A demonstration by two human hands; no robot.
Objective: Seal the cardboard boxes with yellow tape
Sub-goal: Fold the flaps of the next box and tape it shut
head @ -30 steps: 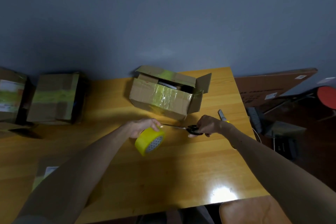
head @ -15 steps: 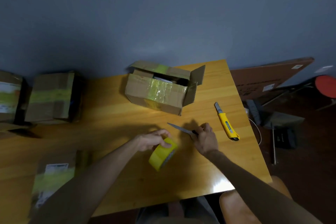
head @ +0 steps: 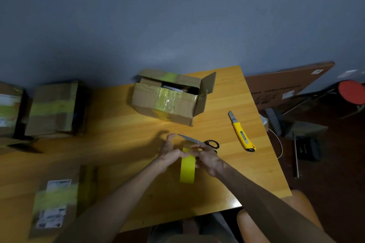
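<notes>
Table [head: 118, 154]: smooth orange-yellow wood with a visible grain and a straight edge; it carries the unsealed cardboard box.
Unsealed cardboard box [head: 169, 104]: brown, rectangular and creased, with its flaps standing up. Glossy wrinkled film and yellow-green tape cross its front wall. Dark items lie inside; what they are cannot be made out.
Taped boxes [head: 55, 108]: two brown cartons well to the left of the unsealed box, flaps down, each banded with yellow-green tape.
Flat parcel [head: 55, 203]: brown with white labels and a yellow band, blurred. It lies left of the unsealed box and nearer the person.
Left grip [head: 170, 150]: in front of the unsealed box, with its fingers stretched out and its palm pressed to the roll's side.
Right grip [head: 206, 157]: beside the left one, with its fingers curled over the roll's top rim, grasping it.
Yellow tape roll [head: 187, 167]: a matte yellow ring standing on edge between both grips, in front of the unsealed box.
Scissors [head: 199, 141]: steel blades and black loop handles, lying flat between the unsealed box and the roll.
Utility knife [head: 242, 134]: a yellow body with its grey blade extended, to the right of the unsealed box's near corner.
</notes>
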